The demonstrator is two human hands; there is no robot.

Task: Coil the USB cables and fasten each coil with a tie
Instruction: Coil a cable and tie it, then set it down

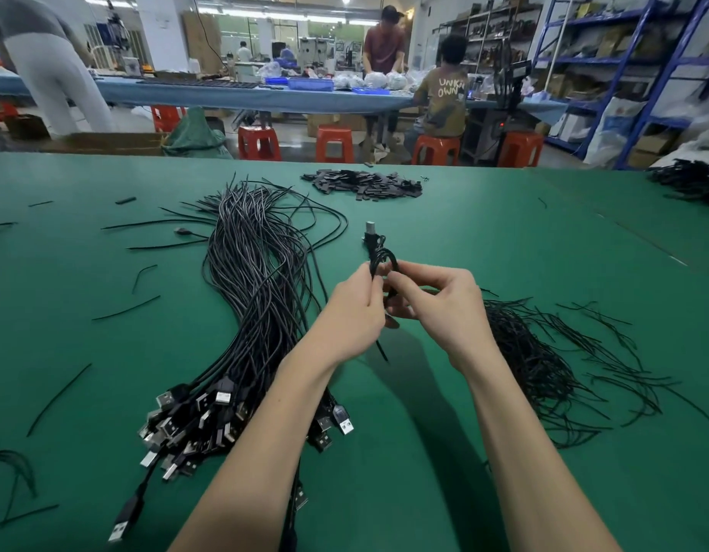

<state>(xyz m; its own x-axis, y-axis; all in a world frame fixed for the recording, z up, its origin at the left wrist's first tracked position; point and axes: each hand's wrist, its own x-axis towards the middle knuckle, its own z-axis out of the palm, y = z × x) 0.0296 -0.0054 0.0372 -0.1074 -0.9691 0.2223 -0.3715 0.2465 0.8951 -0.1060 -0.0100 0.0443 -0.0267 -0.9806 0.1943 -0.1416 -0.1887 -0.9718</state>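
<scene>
Twisting the tie tight is judged to be the step in hand. The coiled USB cable [378,258] is held above the green table [504,241], gripped by the curled fingers of the left hand [355,308], while something at the coil's middle, presumably the tie, is pinched by the right hand [436,302]. The coil should be kept compressed so the loops are not released. Left of the coil lies the uncoiled cable bundle [249,296]; right of it, the pile of ties [544,352].
</scene>
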